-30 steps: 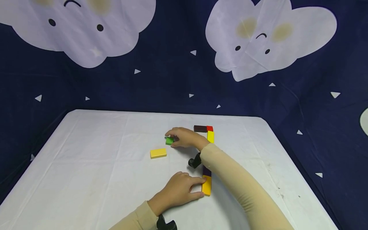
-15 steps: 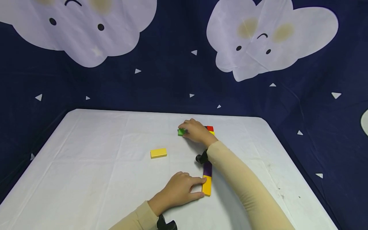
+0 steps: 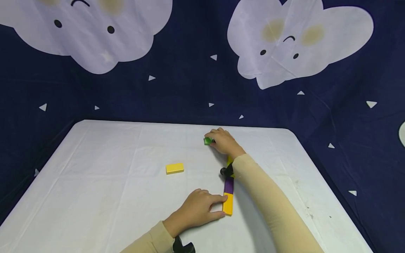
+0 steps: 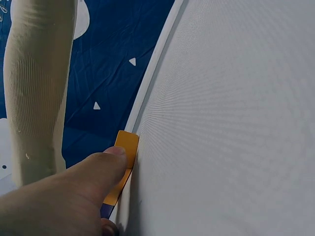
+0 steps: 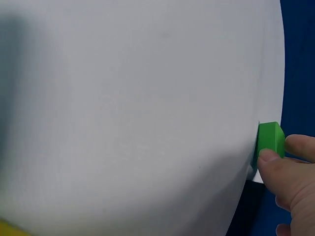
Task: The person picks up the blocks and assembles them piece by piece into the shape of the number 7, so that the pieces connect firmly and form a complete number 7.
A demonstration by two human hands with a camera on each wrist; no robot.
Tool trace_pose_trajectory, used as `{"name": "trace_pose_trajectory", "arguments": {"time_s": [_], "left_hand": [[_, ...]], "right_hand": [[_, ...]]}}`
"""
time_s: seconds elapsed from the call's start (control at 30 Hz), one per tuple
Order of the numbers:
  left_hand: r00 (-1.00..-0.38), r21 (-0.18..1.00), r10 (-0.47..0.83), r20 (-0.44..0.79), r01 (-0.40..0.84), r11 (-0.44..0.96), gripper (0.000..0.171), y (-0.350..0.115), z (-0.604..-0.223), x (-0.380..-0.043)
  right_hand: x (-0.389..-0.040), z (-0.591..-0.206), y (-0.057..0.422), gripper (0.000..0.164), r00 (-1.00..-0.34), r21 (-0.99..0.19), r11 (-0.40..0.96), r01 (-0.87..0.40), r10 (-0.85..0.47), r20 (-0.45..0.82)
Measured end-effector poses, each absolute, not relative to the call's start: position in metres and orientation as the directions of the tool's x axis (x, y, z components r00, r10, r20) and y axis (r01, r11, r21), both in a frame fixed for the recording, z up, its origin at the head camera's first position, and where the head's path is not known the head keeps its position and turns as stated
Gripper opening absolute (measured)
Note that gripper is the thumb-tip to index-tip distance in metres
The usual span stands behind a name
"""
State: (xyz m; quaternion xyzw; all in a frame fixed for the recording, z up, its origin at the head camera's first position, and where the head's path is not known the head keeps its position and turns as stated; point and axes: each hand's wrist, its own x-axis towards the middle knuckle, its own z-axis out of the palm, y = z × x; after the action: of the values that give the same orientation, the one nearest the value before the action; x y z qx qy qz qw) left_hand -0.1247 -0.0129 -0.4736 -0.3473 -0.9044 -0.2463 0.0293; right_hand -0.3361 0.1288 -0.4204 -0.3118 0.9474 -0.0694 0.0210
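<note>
My right hand [image 3: 226, 142] pinches a small green block [image 3: 207, 141] between thumb and fingers near the table's far edge. In the right wrist view, the thumb lies on the near face of the green block [image 5: 268, 138] and a finger is on its other side. Closer in, my left hand [image 3: 194, 209] holds an orange block [image 3: 228, 205] between thumb and forefinger at the near end of a row. A purple block [image 3: 229, 185] adjoins it, followed by a yellow block [image 3: 230, 160] partly covered by the right wrist. The row's far end is hidden behind my right hand.
A loose yellow block [image 3: 174, 169] lies left of the row on the white table [image 3: 95, 196]. Black wrist mounts [image 3: 226, 171] sit on both wrists. Behind the table's far edge hangs a dark blue cloth [image 3: 183, 95] with clouds.
My right hand has carried the green block rightward and farther away, to the row's far end, covering the dark and red blocks seen earlier. The left hand has stayed on the orange block.
</note>
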Motion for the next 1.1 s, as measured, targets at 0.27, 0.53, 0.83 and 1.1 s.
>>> {"name": "trace_pose_trajectory", "arguments": {"time_s": [0.27, 0.53, 0.83, 1.1], "left_hand": [[-0.759, 0.425, 0.613, 0.220, 0.640, 0.640, 0.043, -0.013, -0.473, -0.125], [-0.756, 0.420, 0.614, 0.226, 0.644, 0.639, 0.043, -0.013, -0.473, -0.125], [-0.760, 0.429, 0.614, 0.216, 0.638, 0.639, 0.044, -0.013, -0.473, -0.125], [-0.759, 0.428, 0.611, 0.223, 0.640, 0.639, 0.044, -0.013, -0.473, -0.125]], "right_hand": [[-0.340, -0.421, 0.134, 0.044, -0.829, -0.147, 0.823, -0.548, -0.558, -0.036], [-0.339, -0.422, 0.138, 0.047, -0.842, -0.164, 0.836, -0.524, -0.537, -0.050], [-0.338, -0.423, 0.140, 0.042, -0.843, -0.174, 0.834, -0.524, -0.537, -0.033], [-0.337, -0.423, 0.141, 0.039, -0.840, -0.153, 0.832, -0.533, -0.543, -0.025]]}}
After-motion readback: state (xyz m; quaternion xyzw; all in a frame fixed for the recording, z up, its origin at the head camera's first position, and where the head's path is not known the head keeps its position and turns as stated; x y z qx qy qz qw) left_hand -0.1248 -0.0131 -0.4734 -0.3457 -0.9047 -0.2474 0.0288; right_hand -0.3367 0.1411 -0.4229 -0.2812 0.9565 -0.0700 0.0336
